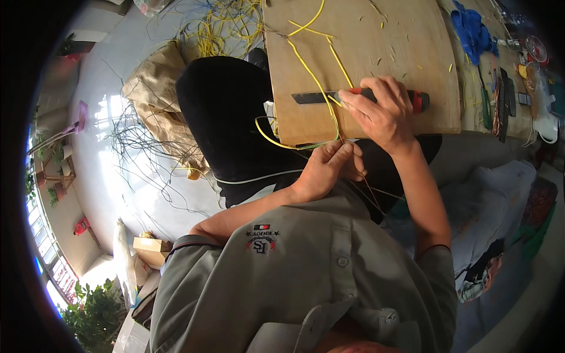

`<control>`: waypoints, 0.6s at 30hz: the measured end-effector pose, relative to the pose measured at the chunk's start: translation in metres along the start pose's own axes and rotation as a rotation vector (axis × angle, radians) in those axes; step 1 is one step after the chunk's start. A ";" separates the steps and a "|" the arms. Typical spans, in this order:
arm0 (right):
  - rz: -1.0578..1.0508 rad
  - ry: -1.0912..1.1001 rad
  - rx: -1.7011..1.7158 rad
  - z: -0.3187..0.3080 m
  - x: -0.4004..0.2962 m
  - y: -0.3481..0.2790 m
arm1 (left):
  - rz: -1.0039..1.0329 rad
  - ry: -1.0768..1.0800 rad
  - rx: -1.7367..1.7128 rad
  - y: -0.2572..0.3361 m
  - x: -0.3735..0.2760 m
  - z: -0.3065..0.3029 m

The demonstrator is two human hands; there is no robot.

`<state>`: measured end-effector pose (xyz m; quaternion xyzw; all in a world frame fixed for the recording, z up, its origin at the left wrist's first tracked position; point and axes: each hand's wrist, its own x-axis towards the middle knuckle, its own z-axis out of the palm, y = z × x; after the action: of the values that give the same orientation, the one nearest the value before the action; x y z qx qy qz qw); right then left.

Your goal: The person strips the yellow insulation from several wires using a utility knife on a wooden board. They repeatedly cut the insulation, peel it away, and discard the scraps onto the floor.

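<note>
My right hand (382,110) has its fingers curled over the red and black handle of a utility knife (421,101). Its broad dark blade (307,98) points left, over the wooden board. By the fingertips is a short yellow piece of insulation (334,101). A yellow insulated wire (312,69) crosses the blade and runs down to the board's near edge. There my left hand (324,165) pinches a thin bare wire (340,137), copper-coloured, between thumb and fingers. More thin wire (371,192) trails below that hand across my lap. Inside the grip, the wire is hidden.
The wooden board (304,125) carries yellow scraps. On its right are a blue cloth (472,31), a green-handled tool (485,103) and a bundle of copper wires (500,106). Yellow wires (220,28) lie tangled on the floor, near a brown sack (152,84) and grey wires (145,152).
</note>
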<state>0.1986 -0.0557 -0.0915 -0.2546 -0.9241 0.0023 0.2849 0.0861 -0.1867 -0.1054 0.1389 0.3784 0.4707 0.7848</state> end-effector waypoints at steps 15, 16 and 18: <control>0.012 -0.129 0.099 0.012 0.040 0.008 | -0.001 -0.098 -0.052 -0.007 0.001 -0.010; 0.007 -0.130 0.106 0.007 0.034 0.006 | -0.011 -0.112 -0.071 -0.006 0.002 -0.009; 0.012 -0.111 0.098 0.002 0.027 0.001 | -0.038 -0.102 -0.067 -0.006 0.003 -0.009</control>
<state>0.1791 -0.0424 -0.0788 -0.2452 -0.9358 0.0636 0.2452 0.0839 -0.1882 -0.1160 0.1290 0.3246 0.4605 0.8161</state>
